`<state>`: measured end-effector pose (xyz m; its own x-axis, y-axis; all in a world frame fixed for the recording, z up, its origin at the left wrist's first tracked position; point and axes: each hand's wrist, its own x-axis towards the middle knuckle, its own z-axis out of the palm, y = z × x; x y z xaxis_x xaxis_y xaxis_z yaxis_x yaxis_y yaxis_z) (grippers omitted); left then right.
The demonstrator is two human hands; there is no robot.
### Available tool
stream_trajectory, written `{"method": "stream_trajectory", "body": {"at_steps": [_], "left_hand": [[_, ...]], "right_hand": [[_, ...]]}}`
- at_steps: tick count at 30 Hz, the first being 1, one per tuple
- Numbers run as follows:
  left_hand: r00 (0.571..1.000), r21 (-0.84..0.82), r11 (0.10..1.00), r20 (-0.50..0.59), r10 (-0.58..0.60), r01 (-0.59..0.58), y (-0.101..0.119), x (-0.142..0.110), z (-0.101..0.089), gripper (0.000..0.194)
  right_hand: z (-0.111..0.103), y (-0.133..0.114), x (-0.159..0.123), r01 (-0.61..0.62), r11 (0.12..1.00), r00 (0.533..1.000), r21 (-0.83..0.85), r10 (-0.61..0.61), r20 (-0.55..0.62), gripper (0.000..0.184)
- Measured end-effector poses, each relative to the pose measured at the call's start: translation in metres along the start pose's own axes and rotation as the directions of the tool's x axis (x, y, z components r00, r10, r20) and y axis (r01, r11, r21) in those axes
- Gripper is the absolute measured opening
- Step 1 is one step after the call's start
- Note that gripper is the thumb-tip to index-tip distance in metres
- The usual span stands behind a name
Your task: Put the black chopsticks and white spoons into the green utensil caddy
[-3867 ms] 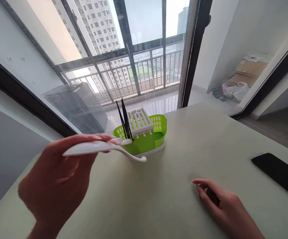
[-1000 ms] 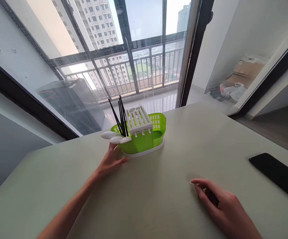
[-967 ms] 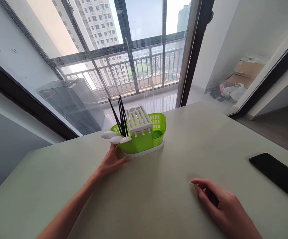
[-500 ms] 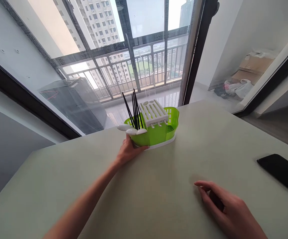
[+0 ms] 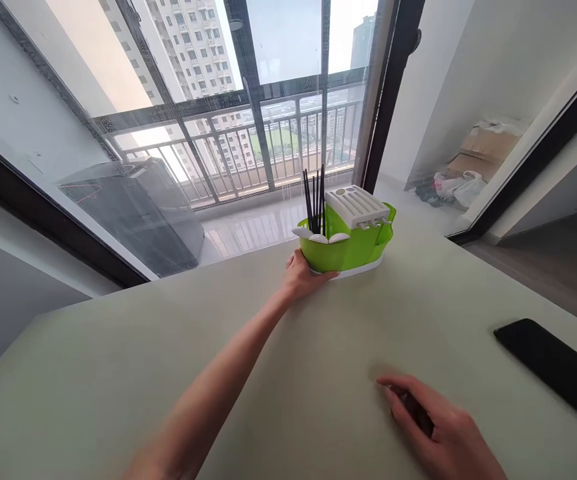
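Observation:
A bright green utensil holder (image 5: pixel 338 256) with a white base stands near the table's far edge. Black chopsticks (image 5: pixel 314 207) rise from its left part, and white spoons (image 5: pixel 318 238) rest with their bowls over the front rim. A slotted white rack (image 5: pixel 356 205) tops its middle. My left hand (image 5: pixel 302 275) grips the holder's left end low down, thumb along the front of the base, other fingers partly hidden behind. Nearer to me, my right hand (image 5: pixel 431 417) is apart from it over the table, loosely curled with thumb and index tips together and nothing visible between them.
The pale table (image 5: pixel 193 340) reaches up to a glass door. A black flat object (image 5: pixel 553 363) lies at the table's right side. Beyond the glass are a dark cabinet (image 5: pixel 133 217), a balcony railing (image 5: pixel 238 157), and a cardboard box (image 5: pixel 483 150) with plastic bags.
My left hand has shifted the utensil holder rightward and slightly farther away across the table. My right hand keeps about the same pose. The camera view has turned slightly.

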<state>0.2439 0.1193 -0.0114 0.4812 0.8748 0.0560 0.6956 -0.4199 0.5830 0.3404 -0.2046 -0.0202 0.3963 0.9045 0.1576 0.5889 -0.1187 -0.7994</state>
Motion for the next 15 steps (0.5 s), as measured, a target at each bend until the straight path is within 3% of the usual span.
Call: {"method": "stream_trajectory", "body": {"at_steps": [9,15], "left_hand": [[0.998,0.072,0.996,-0.029,0.047,-0.045,0.005,0.001,0.016,0.111],[0.998,0.288,0.957,-0.05,0.048,-0.032,-0.004,-0.016,0.015,0.134]], "right_hand": [[-0.005,0.007,0.007,0.01,1.0,0.998,-0.01,-0.009,0.065,0.035],[-0.005,0.009,0.006,-0.042,0.999,0.997,0.004,0.041,0.064,0.037]]}}
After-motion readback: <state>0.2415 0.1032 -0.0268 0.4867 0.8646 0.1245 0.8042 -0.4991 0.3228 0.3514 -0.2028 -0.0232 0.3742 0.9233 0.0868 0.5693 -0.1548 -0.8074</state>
